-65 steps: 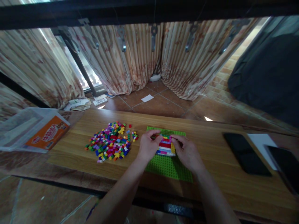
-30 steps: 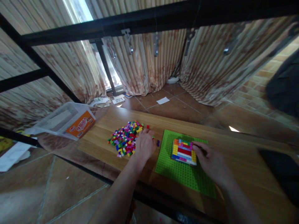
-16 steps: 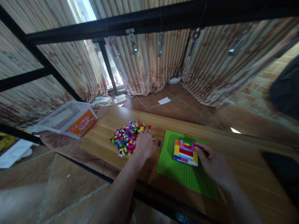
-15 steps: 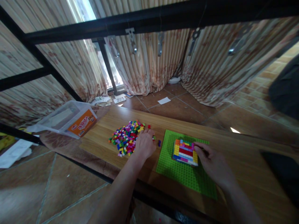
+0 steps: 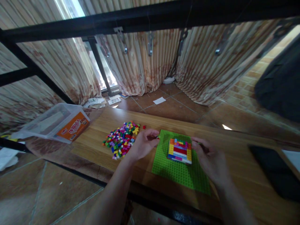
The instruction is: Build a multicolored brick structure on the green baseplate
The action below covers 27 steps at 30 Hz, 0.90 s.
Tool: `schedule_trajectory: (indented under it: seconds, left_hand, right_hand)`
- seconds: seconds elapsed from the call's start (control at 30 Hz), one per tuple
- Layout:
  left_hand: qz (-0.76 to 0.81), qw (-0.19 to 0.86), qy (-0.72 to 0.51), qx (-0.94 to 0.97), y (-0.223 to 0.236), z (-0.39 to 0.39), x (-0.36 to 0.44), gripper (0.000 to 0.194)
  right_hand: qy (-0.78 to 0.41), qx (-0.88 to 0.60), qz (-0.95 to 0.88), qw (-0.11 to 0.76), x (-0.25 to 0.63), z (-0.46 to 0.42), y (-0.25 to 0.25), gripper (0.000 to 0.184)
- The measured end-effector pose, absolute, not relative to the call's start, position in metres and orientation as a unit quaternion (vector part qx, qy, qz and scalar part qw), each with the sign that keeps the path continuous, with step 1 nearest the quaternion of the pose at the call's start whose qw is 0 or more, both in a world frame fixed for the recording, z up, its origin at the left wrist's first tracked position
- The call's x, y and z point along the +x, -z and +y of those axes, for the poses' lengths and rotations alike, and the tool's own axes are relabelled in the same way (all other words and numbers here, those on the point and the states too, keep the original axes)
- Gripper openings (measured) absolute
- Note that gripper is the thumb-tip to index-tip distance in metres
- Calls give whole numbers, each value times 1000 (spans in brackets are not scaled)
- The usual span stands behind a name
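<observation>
A block of many-coloured toy bricks (image 5: 180, 151), built up in rows, stands on the green baseplate (image 5: 161, 165). Over the plate's upper left corner, my left hand (image 5: 145, 143) is closed in a pinch; a tiny dark and reddish spot shows at its fingertips, too small to name. My right hand (image 5: 209, 156) is beside the block's right edge, thumb and forefinger pinched together. Whatever is in that pinch is hidden. Left of my left hand lies a pile of loose bricks (image 5: 120, 139), with a single red brick (image 5: 144, 127) apart from it.
The wooden table (image 5: 98, 134) carries all this. A clear plastic bin (image 5: 51, 120) with an orange label stands at the left end. A dark flat object (image 5: 274, 172) lies to the right, near a white sheet (image 5: 292, 157). A black metal bar (image 5: 140, 22) crosses in front of the curtains.
My left hand has moved from the brick pile right to the baseplate's edge, now pinched. My right hand has drawn slightly off the block's upper right corner. The view has shifted right.
</observation>
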State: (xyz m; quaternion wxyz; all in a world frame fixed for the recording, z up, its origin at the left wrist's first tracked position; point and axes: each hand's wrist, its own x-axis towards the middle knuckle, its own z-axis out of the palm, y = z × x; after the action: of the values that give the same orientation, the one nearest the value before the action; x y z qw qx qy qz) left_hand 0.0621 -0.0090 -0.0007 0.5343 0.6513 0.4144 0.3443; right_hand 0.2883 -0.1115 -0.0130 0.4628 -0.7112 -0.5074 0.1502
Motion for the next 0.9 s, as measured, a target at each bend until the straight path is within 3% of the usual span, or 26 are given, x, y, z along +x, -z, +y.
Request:
schedule_trajectory:
  seconds: [0.13,0.27,0.57,0.9]
  left_hand:
    - [329,728,-337,498,-11,-18,65,32]
    - [271,812,-285,432,-17,-28,70,33]
    - [225,845,-268,404,-15,-36,81,31]
    - [247,824,-266,434,-7,-38,88,30]
  right_hand:
    - [-173,-637,-540,523,271,-116,1,22]
    - [-212,-587,-589,514,253,-117,-10,20]
    - [-245,-561,-615,497,243,-118,-18,17]
    - [-359,-595,-458,555,243,-115,-4,21]
